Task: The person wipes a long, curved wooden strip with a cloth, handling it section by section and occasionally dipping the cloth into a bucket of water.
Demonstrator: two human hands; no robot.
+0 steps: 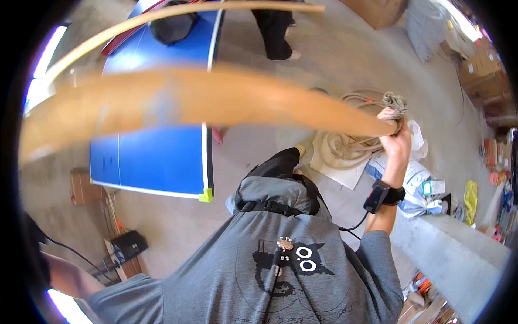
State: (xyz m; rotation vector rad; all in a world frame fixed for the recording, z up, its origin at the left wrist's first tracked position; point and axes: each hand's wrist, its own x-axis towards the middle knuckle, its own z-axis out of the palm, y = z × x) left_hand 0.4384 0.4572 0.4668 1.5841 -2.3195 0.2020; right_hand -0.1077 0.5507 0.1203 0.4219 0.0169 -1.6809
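We could not see into the far-right cardboard boxes (482, 69) or near-left black case (129, 245). Our right hand (396, 142) grasped a tan band (216, 100) (blurred, it partly hid the blue table (156, 162)); our left hand's fingers we could not tell. A tan coil (341, 151) lay right.

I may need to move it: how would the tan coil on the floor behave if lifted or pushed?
The tan coil is probably bendable, judging by its curved loops. Lifted by one loop, it may spread or tangle, since several overlap. Lying flat, it seems unlikely to roll or tip.
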